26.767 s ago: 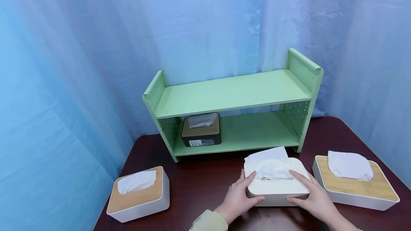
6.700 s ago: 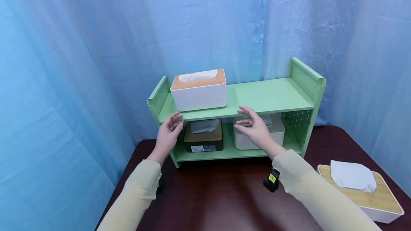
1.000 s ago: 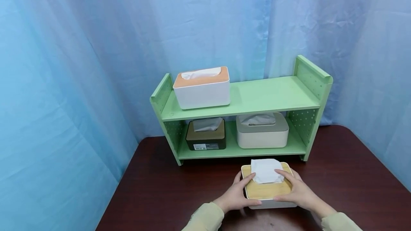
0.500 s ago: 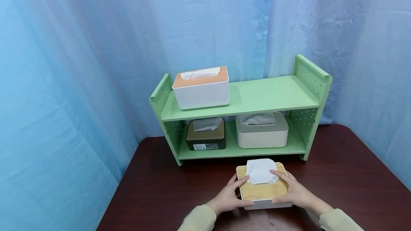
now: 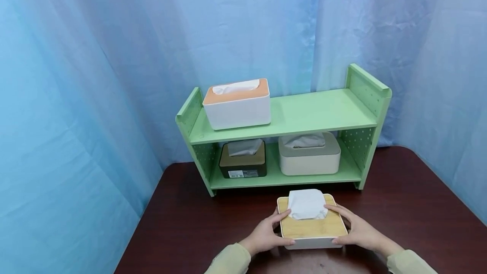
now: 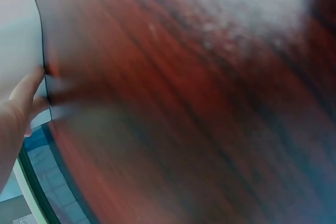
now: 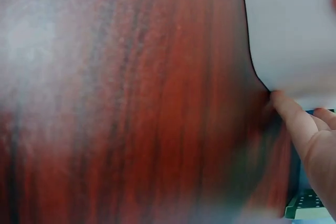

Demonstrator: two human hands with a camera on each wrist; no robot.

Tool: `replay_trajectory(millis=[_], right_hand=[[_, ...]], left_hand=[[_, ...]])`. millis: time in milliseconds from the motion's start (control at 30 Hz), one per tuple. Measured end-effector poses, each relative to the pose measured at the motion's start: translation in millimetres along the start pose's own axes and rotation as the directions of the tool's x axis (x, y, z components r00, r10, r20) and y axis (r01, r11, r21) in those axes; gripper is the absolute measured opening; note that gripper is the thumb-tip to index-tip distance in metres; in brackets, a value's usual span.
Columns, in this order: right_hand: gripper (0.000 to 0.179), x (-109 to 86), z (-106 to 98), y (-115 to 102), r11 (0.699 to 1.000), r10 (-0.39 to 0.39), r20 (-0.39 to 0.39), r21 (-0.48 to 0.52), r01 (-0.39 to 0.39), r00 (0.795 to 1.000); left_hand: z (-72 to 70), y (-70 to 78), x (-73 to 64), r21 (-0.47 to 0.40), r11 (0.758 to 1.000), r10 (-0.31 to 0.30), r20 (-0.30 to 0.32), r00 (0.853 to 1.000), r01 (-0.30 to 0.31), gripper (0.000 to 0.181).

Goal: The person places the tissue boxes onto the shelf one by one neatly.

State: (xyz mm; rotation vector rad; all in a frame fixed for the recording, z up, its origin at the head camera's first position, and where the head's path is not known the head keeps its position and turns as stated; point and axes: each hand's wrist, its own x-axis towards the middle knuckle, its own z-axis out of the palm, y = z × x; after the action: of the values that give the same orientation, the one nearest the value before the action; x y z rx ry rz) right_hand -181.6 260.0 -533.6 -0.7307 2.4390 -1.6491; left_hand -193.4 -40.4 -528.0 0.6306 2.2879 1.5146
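Observation:
A tissue box [image 5: 316,228] with a white body and a light wood lid is in front of the shelf, a white tissue [image 5: 307,204] standing out of its slot. My left hand [image 5: 266,232] grips its left side, thumb along the front and a finger over the lid's edge. On the opposite side my right hand [image 5: 359,231] holds the box, thumb at the front right corner and index finger reaching across the lid to the tissue. Both wrist views show fingertips against the white wall of the box [image 7: 294,35]. Its underside is hidden in the head view.
Behind stands a green two-tier shelf [image 5: 319,111]. A white tissue box with an orange-brown lid [image 5: 239,113] sits on its upper left. Below are a dark tissue box [image 5: 243,165] and a cream one [image 5: 310,160]. The dark red table [image 5: 182,227] lies underneath; blue curtains surround it.
Since the oldest frame, the cream box and the orange-brown-lidded box have come onto the shelf. The light-wood-lidded box went from the table's right to the middle, lately shifting slightly left.

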Motion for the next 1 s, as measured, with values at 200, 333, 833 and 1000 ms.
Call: replay_trajectory(millis=[200,333,833,1000], right_hand=[[0.079,-1.3,1.8,0.5,0.999,-0.053,-0.012,0.005,0.053,0.999],[0.079,-1.6,3.3,1.2,0.997,-0.073,-0.017,-0.003,0.073,0.997],[0.077,0.1,3.8,-7.0,0.990,0.081,-0.051,-0.109,-0.086,0.995],[0.077,0.5,7.0,-7.3,0.968,0.094,-0.101,-0.221,-0.115,0.990]], left_hand=[[-1.0,-2.0,0.1,-0.043,0.999,-0.013,0.001,1.000,0.013,0.076],[-0.1,-4.0,-0.3,-0.065,0.998,-0.028,-0.011,1.000,0.027,0.075],[0.4,-1.4,-4.4,-0.146,0.987,-0.072,-0.038,0.997,0.065,0.073],[0.1,1.3,-6.6,-0.130,0.989,-0.077,-0.038,0.996,0.072,0.072]])
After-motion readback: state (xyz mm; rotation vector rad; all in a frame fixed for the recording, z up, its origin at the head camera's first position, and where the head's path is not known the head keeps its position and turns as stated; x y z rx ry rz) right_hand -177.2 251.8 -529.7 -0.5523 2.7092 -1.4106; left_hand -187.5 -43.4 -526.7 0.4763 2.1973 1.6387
